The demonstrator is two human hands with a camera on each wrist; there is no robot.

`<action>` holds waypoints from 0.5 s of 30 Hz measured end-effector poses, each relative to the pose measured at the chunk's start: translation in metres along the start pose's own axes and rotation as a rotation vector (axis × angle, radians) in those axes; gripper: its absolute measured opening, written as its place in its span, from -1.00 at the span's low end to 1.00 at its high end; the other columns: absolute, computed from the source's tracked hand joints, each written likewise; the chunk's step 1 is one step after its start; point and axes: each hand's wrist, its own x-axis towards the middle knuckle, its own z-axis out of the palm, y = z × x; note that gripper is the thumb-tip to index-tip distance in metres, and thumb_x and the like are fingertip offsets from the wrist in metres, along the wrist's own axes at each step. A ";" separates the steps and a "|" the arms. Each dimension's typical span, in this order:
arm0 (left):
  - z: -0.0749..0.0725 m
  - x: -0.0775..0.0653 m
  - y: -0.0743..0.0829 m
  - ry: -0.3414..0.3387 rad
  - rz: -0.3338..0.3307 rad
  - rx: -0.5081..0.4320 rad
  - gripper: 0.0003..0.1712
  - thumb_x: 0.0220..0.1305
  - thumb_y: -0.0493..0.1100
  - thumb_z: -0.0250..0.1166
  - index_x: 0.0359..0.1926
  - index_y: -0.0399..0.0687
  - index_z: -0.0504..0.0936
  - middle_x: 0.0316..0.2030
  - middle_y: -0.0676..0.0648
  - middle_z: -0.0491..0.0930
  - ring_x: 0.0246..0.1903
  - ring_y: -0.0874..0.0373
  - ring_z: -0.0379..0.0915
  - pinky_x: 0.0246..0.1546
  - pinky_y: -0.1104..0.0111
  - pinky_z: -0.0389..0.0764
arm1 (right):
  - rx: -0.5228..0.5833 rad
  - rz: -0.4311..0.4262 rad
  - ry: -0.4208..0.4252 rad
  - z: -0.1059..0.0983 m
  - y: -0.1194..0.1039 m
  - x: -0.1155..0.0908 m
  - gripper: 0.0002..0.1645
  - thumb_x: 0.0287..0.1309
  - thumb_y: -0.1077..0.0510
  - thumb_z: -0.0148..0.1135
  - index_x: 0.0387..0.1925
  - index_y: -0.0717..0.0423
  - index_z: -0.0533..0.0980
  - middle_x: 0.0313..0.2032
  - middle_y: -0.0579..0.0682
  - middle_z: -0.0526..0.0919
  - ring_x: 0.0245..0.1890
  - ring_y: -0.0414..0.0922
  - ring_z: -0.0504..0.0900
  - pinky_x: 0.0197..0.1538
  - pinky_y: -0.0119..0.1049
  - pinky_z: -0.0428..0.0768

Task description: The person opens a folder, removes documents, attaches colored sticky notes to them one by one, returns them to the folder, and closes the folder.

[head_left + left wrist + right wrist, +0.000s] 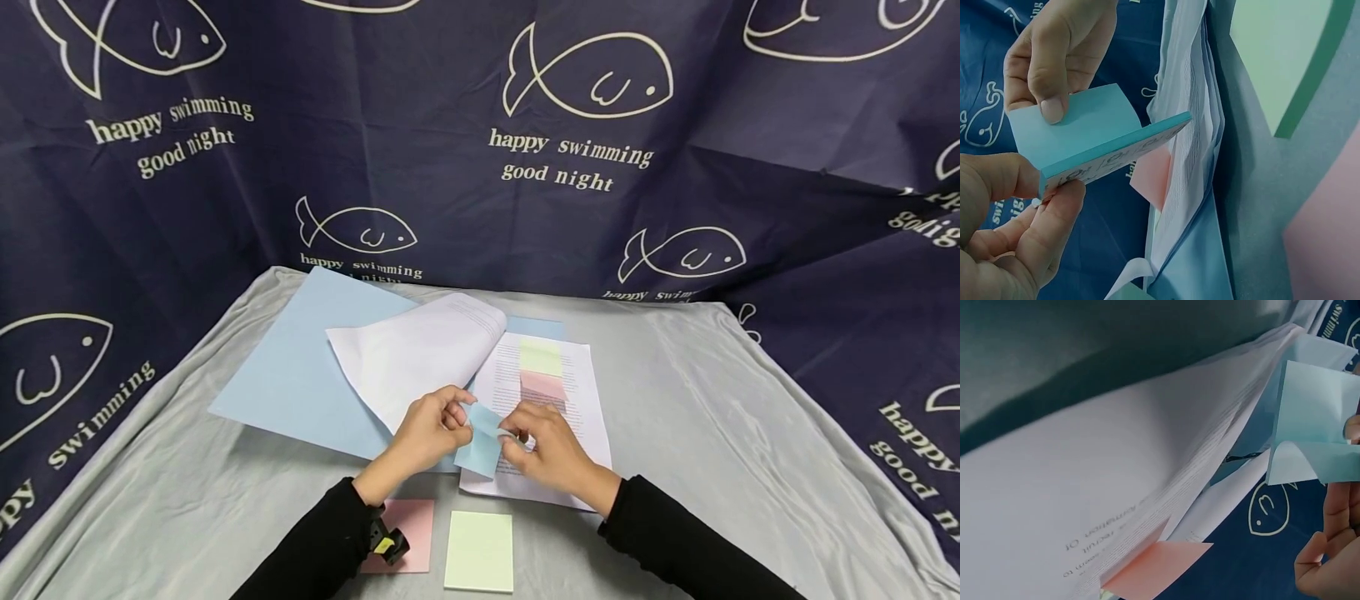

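Blue sticky-note pad [476, 457], held by a person in black sleeves just over the near part of a printed page [590, 421] on a grey-draped desk [675, 442]; take the pad as the centre of a clock, as the head view shows it. At 9 o'clock the left hand [431, 429] has its grip closed, thumb and fingers pinching the pad's edge. At 3 o'clock the right hand [547, 447] has its grip closed too, its thumb pressed on the top sheet [1097, 109], which bends up from the pad; the left wrist view shows a printed backing on the pad's underside. At 1 o'clock a green note [540, 356] lies on the page, with a pink note [542, 385] just below it, its near edge lifting. At 11 o'clock white pages [420, 350] curl back over a blue folder [300, 358]. At 6 o'clock sits a green pad [480, 554], and at 7 o'clock a pink pad [416, 533], partly hidden by the left wrist. As far as one can judge, two notes are placed, and the blue one is partly peeled: freeing it and sticking it down appear left to do.
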 end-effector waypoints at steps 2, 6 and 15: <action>-0.001 -0.001 0.000 0.006 -0.003 -0.001 -0.62 -0.13 -0.42 0.26 -0.17 -0.16 0.58 -0.52 0.07 0.44 -0.58 0.24 0.39 -0.55 0.41 0.43 | 0.006 0.039 0.002 -0.001 0.000 0.001 -0.84 -0.14 0.33 0.25 -0.55 -0.01 0.51 -0.57 -0.28 0.48 -0.57 -0.36 0.42 -0.40 -0.37 0.32; -0.003 -0.002 0.001 0.012 -0.005 -0.007 -0.63 -0.14 -0.42 0.25 -0.19 -0.14 0.57 -0.52 0.07 0.44 -0.58 0.24 0.41 -0.52 0.38 0.45 | 0.011 0.078 0.003 -0.004 0.001 0.001 -0.83 -0.13 0.31 0.33 -0.57 -0.01 0.52 -0.61 -0.30 0.48 -0.57 -0.39 0.43 -0.39 -0.33 0.35; -0.005 -0.005 -0.002 -0.008 -0.009 -0.038 -0.70 -0.11 -0.43 0.23 -0.25 -0.17 0.54 -0.53 0.04 0.46 -0.62 0.23 0.43 -0.57 0.38 0.47 | 0.115 0.135 -0.026 -0.007 0.003 -0.002 -0.85 -0.08 0.38 0.34 -0.51 0.09 0.58 -0.57 -0.24 0.53 -0.56 -0.35 0.47 -0.56 -0.32 0.45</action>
